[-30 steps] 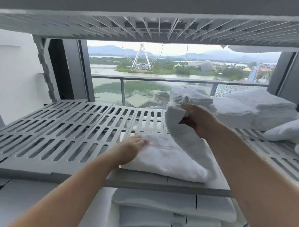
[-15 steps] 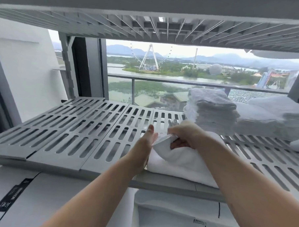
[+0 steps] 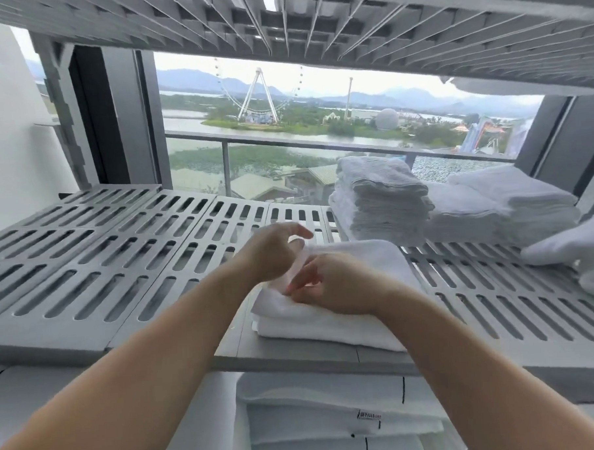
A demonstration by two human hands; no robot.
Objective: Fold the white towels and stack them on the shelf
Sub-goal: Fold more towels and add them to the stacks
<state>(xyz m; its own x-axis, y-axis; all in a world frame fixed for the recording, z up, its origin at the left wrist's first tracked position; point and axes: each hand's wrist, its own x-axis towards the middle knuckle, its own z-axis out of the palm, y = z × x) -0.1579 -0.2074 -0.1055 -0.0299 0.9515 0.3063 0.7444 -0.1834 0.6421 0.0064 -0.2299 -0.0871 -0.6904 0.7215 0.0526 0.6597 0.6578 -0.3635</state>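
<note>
A folded white towel [image 3: 330, 328] lies in layers at the front edge of the grey slatted shelf [image 3: 120, 266]. My right hand [image 3: 335, 286] rests on top of it, fingers curled on a blurred towel edge at its left side. Just left of that edge my left hand [image 3: 273, 249] hovers with its fingers apart, touching the same edge. Behind, on the same shelf, stands a stack of folded white towels [image 3: 379, 200], with a second, lower stack [image 3: 502, 202] to its right.
A loose white towel [image 3: 579, 250] lies at the shelf's right end. Another slatted shelf [image 3: 314, 26] hangs close overhead. Folded white linens with a label [image 3: 331, 414] fill the level below. The shelf's left half is bare slats; a window with a railing is behind.
My right hand has brought the lifted towel flap down and over to the left, so the towel now lies folded flat. My left hand moved off the towel's left side up to the fold.
</note>
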